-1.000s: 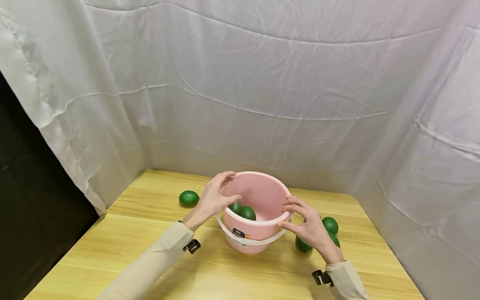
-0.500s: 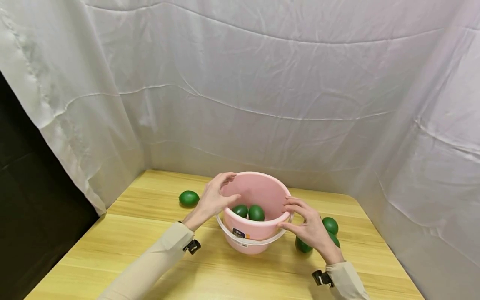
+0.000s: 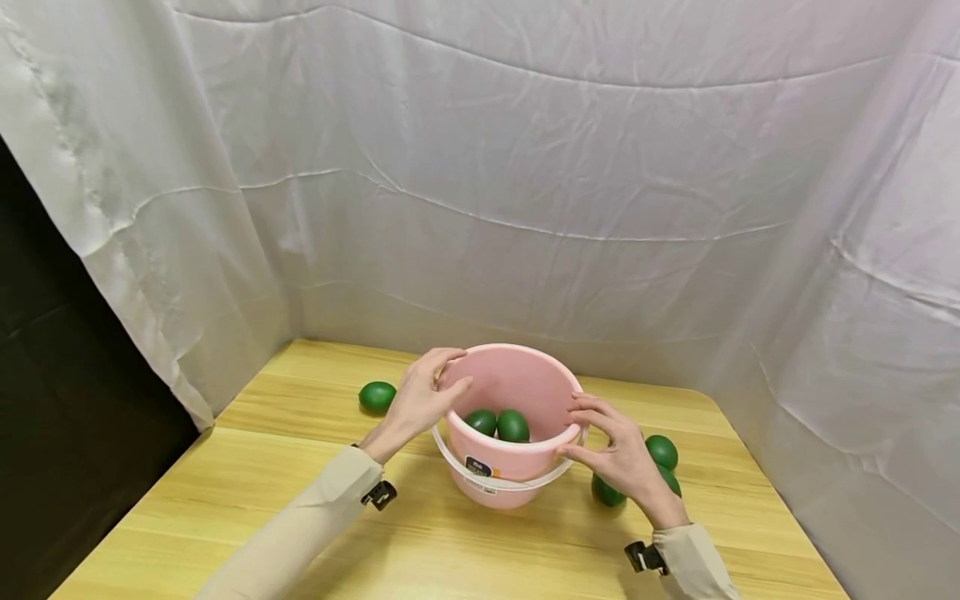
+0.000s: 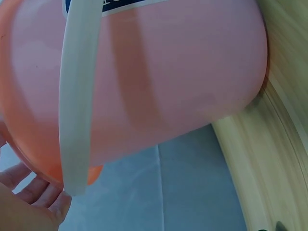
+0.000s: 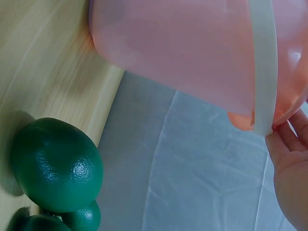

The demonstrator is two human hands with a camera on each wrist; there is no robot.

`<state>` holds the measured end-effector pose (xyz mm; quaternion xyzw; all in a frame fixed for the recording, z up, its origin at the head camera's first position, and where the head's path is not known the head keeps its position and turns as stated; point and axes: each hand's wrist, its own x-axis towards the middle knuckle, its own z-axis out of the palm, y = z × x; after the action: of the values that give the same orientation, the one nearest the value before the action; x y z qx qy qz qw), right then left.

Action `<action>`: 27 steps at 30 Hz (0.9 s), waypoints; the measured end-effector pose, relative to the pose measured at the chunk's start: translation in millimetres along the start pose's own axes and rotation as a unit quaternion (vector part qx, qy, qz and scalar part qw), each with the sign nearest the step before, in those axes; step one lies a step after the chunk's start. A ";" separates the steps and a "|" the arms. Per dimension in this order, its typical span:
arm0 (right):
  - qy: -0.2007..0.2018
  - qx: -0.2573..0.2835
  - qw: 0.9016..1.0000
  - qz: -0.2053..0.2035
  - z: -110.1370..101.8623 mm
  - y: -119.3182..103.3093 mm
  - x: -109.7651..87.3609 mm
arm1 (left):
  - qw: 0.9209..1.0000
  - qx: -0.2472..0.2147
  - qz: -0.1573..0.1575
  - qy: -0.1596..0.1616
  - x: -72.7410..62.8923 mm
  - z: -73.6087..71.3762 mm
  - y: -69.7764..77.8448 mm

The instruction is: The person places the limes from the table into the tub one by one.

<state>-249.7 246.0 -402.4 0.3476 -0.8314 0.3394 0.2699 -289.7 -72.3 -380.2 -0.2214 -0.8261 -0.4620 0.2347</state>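
A pink bucket [image 3: 506,460] with a white handle [image 3: 551,477] stands on the wooden table, its handle hanging down the front. Inside it lie two dark green lemon-shaped fruits [image 3: 513,426], side by side on the bottom. My left hand [image 3: 418,400] is at the bucket's left rim, fingers loosely bent and thumb raised off the edge; in the left wrist view its fingertips [image 4: 60,207] are right at the rim. My right hand [image 3: 618,450] holds the right rim, fingers over the edge and thumb along its front.
One green fruit [image 3: 377,397] lies left of the bucket, behind my left wrist. Several more, one large in the right wrist view [image 5: 57,165], are grouped by my right hand. Pale curtains [image 3: 525,208] hang behind and beside the table [image 3: 247,483].
The two fruits in the bucket have rolled to the right and settled. My left hand has shifted slightly left, its thumb drawing back from the rim. My right hand has stayed put.
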 end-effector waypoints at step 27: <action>0.008 0.002 1.000 -0.024 -1.3 -0.6 -1.2 | 0.997 0.024 -0.064 0.023 -16.9 -26.5 -43.0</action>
<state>-248.3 247.2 -402.2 0.3652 -0.8201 0.3371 0.2836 -296.5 -118.2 -406.3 -0.1518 -0.8439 -0.4611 0.2285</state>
